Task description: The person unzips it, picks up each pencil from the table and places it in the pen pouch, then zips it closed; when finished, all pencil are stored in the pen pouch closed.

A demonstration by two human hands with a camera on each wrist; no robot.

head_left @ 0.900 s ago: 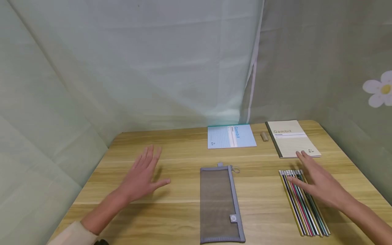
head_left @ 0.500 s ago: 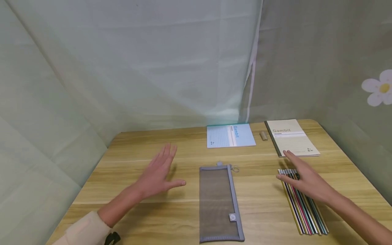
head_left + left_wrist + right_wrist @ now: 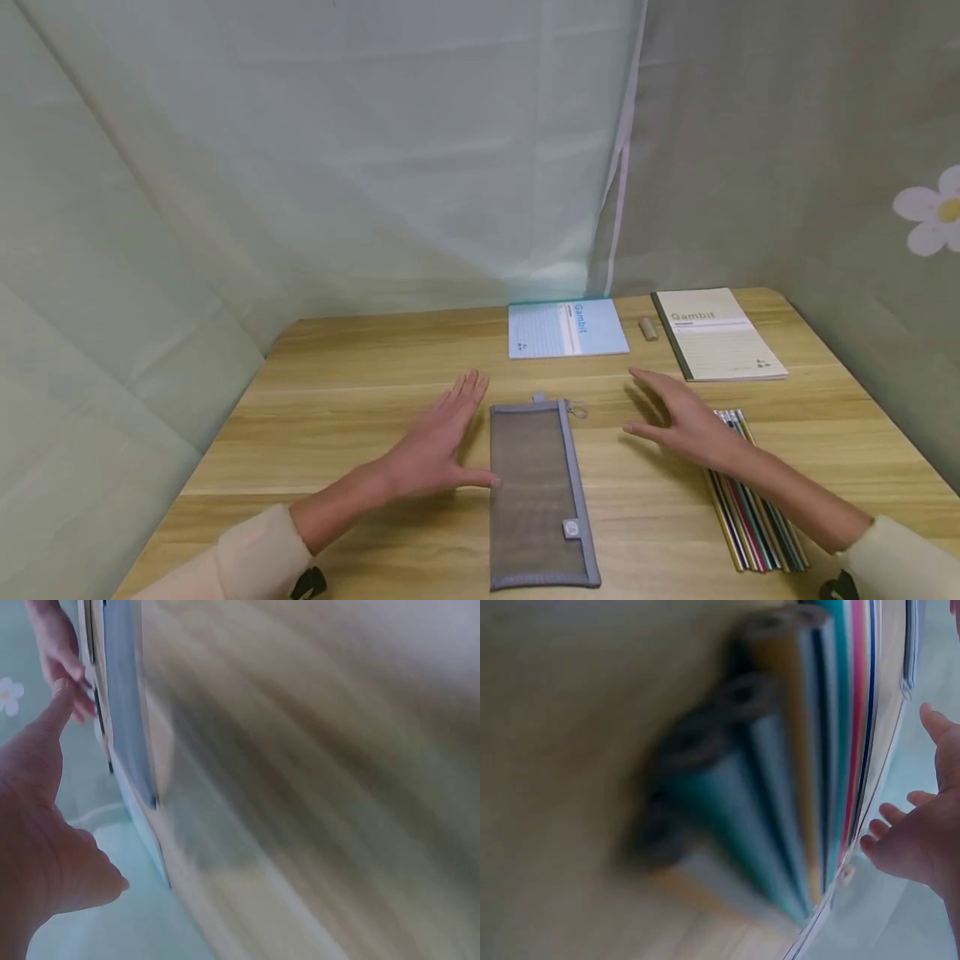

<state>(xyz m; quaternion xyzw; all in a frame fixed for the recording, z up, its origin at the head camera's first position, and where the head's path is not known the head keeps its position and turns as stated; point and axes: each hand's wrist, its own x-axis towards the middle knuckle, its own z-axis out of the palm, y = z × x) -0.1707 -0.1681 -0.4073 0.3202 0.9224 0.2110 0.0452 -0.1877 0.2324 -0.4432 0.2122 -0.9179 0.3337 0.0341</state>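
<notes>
A grey mesh zipper pencil case (image 3: 532, 500) lies flat on the wooden table, its zip and ring along the right side. My left hand (image 3: 435, 450) is at its left edge, fingers spread, the thumb tip overlapping the edge in the head view. To the case's right, my right hand (image 3: 686, 425) hovers with fingers extended and thumb apart, holding nothing. Under my right forearm lies a row of striped pencils (image 3: 750, 517), partly hidden by the arm. The right wrist view shows the pencils' (image 3: 780, 765) blunt ends close up, with the hand beyond them.
A blue notebook (image 3: 540, 333) lies at the table's back edge. Right of it are a small brown cylindrical object (image 3: 648, 328) and a cream notebook (image 3: 716, 342) with a dark spine. Pale curtains (image 3: 420, 167) hang close behind and beside the wooden table (image 3: 337, 367).
My left hand has moved right, up to the pencil case. My right hand has moved left, away from over the pencils. The objects on the table stay put.
</notes>
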